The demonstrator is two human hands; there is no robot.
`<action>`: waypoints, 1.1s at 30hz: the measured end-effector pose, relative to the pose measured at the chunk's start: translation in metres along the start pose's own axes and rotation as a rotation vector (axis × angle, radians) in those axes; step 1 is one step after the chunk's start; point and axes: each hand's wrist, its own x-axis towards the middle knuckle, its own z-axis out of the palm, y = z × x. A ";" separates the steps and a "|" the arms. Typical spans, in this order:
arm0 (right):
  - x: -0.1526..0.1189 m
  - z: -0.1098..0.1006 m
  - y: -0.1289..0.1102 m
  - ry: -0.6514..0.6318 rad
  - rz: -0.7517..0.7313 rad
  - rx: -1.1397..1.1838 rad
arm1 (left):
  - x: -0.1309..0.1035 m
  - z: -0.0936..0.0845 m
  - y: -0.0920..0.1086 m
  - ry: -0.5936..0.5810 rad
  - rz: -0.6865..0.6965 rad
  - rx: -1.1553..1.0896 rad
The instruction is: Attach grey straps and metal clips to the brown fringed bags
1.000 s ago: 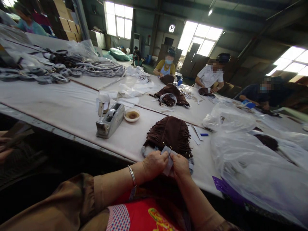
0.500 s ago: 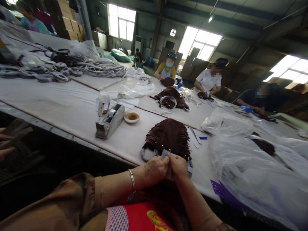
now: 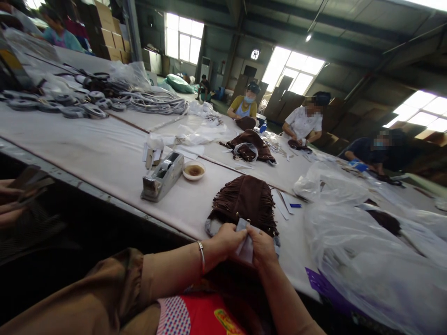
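A brown fringed bag (image 3: 246,200) lies on the white table (image 3: 104,149) right in front of me, near its front edge. My left hand (image 3: 226,239) and my right hand (image 3: 261,246) meet at the bag's near end. Both pinch a small pale piece of paper or film (image 3: 244,249) between them, over the bag's opening. A metal bangle (image 3: 200,257) sits on my left wrist.
A grey tape dispenser (image 3: 162,177) and a small bowl (image 3: 193,170) stand left of the bag. Clear plastic bags (image 3: 366,251) pile up at the right. Coiled straps (image 3: 87,100) lie far left. Several other people work across the table; another person's hands (image 3: 10,200) show at the left edge.
My hands have kept working the pale piece at the bag's near end; they parted slightly, showing more of it. The view shifted a little.
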 end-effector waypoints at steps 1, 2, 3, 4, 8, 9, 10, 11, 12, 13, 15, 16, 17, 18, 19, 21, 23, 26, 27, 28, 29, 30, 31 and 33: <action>-0.001 -0.002 0.000 -0.012 -0.004 0.002 | 0.000 0.004 -0.002 -0.018 -0.043 -0.086; -0.001 -0.004 0.001 -0.020 -0.014 -0.004 | 0.001 0.006 -0.004 -0.022 -0.064 -0.137; -0.002 -0.007 0.002 -0.026 -0.030 -0.023 | 0.001 0.008 -0.006 -0.012 -0.061 -0.152; -0.003 -0.009 0.002 -0.024 -0.051 -0.053 | 0.001 0.008 -0.007 0.010 -0.037 -0.136; -0.006 -0.014 0.001 0.040 -0.157 -0.272 | 0.000 0.003 -0.009 0.064 0.075 0.010; -0.006 -0.014 0.000 0.060 -0.181 -0.328 | -0.001 0.002 -0.009 0.075 0.100 0.044; -0.006 -0.012 -0.001 0.076 -0.207 -0.377 | -0.001 0.002 -0.009 0.085 0.120 0.074; -0.006 -0.011 -0.001 0.081 -0.234 -0.415 | -0.001 0.001 -0.009 0.094 0.132 0.100; -0.006 -0.010 -0.001 0.080 -0.258 -0.440 | -0.001 0.001 -0.009 0.100 0.141 0.127; -0.006 -0.009 -0.001 0.065 -0.274 -0.455 | -0.001 0.001 -0.010 0.104 0.146 0.157; -0.006 -0.008 0.001 0.007 -0.280 -0.462 | -0.001 0.000 -0.011 0.107 0.159 0.232; -0.006 -0.009 0.001 -0.028 -0.274 -0.458 | -0.001 0.000 -0.011 0.107 0.174 0.273; -0.007 -0.009 0.001 -0.060 -0.265 -0.455 | -0.001 -0.001 -0.011 0.104 0.191 0.306; -0.007 -0.010 0.001 -0.087 -0.258 -0.457 | -0.001 -0.001 -0.010 0.090 0.207 0.321; -0.008 -0.011 -0.001 -0.109 -0.256 -0.467 | -0.002 -0.002 -0.009 0.064 0.222 0.314; -0.012 -0.011 -0.007 -0.143 -0.265 -0.515 | -0.003 -0.004 -0.006 -0.003 0.234 0.272; -0.016 -0.009 -0.016 -0.172 -0.298 -0.581 | -0.003 -0.005 -0.002 -0.050 0.230 0.240; -0.023 -0.007 -0.028 -0.227 -0.325 -0.640 | -0.004 -0.006 0.002 -0.032 0.238 0.259; -0.025 -0.006 -0.030 -0.255 -0.298 -0.632 | -0.003 -0.006 0.002 -0.018 0.229 0.260; -0.026 -0.006 -0.032 -0.289 -0.250 -0.607 | -0.003 -0.006 0.001 -0.008 0.207 0.248; -0.026 -0.007 -0.033 -0.323 -0.194 -0.570 | -0.002 -0.005 0.000 -0.006 0.175 0.221; -0.026 -0.008 -0.034 -0.344 -0.145 -0.533 | -0.001 -0.005 -0.001 -0.018 0.141 0.175; -0.025 -0.010 -0.034 -0.338 -0.120 -0.505 | 0.000 -0.004 -0.002 -0.042 0.101 0.106; -0.023 -0.016 -0.035 -0.244 -0.143 -0.498 | 0.001 -0.004 -0.002 -0.116 -0.003 -0.069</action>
